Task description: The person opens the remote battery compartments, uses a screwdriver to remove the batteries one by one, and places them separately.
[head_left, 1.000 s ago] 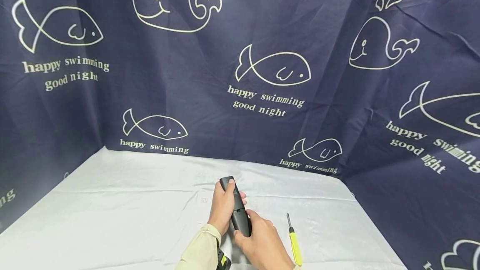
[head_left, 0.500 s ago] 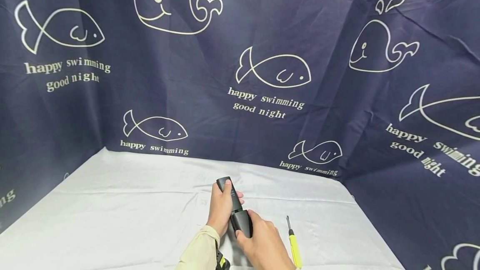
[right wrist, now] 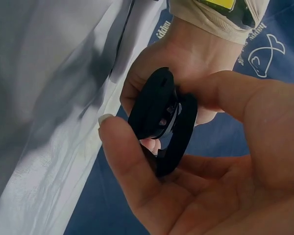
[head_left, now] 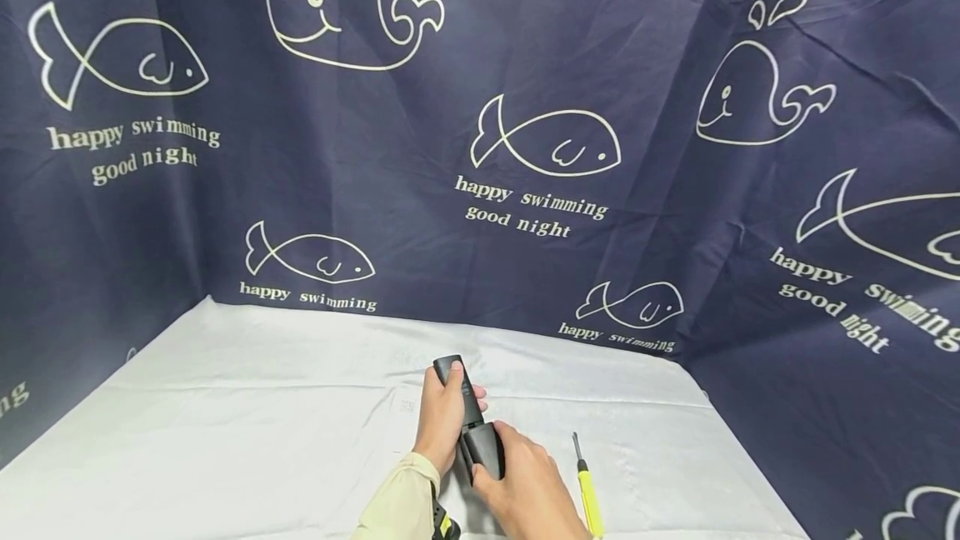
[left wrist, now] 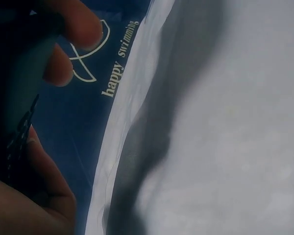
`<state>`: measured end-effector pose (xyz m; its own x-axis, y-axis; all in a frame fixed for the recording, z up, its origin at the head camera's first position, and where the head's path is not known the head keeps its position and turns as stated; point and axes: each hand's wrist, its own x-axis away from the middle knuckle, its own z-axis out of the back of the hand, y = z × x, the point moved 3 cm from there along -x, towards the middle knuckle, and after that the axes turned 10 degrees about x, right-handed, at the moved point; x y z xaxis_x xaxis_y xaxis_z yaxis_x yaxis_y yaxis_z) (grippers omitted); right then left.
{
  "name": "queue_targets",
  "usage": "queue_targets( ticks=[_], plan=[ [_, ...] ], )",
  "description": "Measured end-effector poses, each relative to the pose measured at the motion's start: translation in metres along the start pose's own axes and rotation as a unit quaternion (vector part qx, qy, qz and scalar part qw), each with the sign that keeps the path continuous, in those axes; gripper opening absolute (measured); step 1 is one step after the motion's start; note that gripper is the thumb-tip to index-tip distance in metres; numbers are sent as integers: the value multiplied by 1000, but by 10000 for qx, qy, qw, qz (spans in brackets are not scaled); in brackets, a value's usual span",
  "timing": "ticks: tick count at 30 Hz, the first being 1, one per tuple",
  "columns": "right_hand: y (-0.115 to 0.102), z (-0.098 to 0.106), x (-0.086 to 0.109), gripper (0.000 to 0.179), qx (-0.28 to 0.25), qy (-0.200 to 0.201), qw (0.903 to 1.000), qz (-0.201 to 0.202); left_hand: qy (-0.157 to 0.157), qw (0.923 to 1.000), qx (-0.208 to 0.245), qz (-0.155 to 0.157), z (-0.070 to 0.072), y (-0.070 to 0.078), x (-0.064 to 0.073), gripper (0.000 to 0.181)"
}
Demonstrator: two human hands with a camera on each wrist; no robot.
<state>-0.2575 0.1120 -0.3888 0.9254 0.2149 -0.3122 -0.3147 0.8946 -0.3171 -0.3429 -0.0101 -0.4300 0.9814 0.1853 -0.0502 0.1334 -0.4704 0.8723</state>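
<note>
The left hand (head_left: 441,417) grips a black handheld device (head_left: 472,407) near its far end, the right hand (head_left: 531,482) holds its lower cover (head_left: 482,447), apparently slightly offset, and a yellow-handled screwdriver (head_left: 587,487) lies on the white cloth (head_left: 262,440).

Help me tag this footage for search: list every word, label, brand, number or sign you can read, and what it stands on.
"happy swimming": navy curtain, repeated; some repeats cut off.
"good night": same curtain, under several of those lines.
Small pale print on the black handheld device: too small and blurred to read.
Faint mark on the white cloth: too faint to read.
</note>
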Motion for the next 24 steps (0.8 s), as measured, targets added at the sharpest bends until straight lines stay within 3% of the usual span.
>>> queue_targets(
  ticks=[10,24],
  plan=[
    [3,6,2,55,279,-42,9990,-350,-37,10000,13,53,-3,-3,-2,39],
    [6,13,0,59,408,63,9981,-450,38,9997,235,65,1,-3,-5,36]
  ],
)
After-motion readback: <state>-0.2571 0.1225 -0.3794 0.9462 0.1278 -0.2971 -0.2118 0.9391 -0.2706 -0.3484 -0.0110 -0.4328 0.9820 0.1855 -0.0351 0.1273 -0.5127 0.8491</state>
